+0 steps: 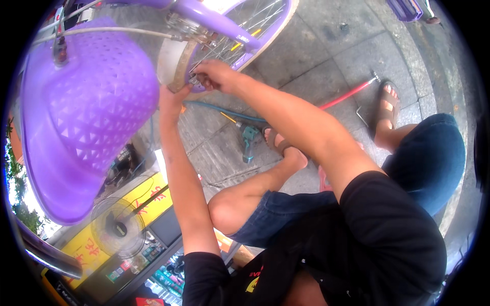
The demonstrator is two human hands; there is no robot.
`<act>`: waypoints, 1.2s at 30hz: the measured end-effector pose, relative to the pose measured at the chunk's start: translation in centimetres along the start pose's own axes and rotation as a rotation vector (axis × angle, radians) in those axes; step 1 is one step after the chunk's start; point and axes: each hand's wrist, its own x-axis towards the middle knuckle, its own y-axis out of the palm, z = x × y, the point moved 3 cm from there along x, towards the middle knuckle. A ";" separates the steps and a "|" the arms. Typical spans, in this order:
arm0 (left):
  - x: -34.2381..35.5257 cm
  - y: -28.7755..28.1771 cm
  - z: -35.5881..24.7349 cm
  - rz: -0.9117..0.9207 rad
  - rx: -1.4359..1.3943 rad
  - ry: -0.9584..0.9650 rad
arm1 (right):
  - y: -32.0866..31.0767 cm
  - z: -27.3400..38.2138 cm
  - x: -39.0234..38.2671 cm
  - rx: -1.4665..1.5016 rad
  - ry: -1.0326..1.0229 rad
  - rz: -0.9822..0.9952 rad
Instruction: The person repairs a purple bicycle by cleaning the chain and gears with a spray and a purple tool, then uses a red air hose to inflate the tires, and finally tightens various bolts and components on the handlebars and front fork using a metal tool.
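A bicycle's front wheel (265, 43), with a purple rim and pale tyre, stands at the top centre under a purple fork (214, 23). My left hand (172, 99) grips the lower part of the tyre (179, 76), thumb on the near side and the other fingers mostly hidden. Just right of it, my right hand (217, 75) is closed at the rim beside the spokes, its fingertips curled around something small that I cannot make out. A pale mudguard (167, 57) curves above my left hand.
The bicycle's purple basket (97, 97) fills the left side. On the paving lie a teal power drill (248, 143), a blue hose (224, 108), a red-handled tool (352, 94) and a bent metal rod (361, 116). A fan (118, 228) stands by a yellow-fronted cabinet (158, 201).
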 end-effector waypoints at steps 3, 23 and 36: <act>0.1 0.0 0.2 0.003 0.044 -0.021 | -0.3 -0.5 -0.1 -0.203 -0.028 -0.005; -0.4 0.2 -1.3 0.001 0.028 -0.042 | -0.1 0.7 -0.4 -0.251 -0.033 -0.082; -0.6 -1.1 1.1 -0.021 0.077 -0.093 | 0.6 0.5 -1.5 -0.144 0.008 -0.049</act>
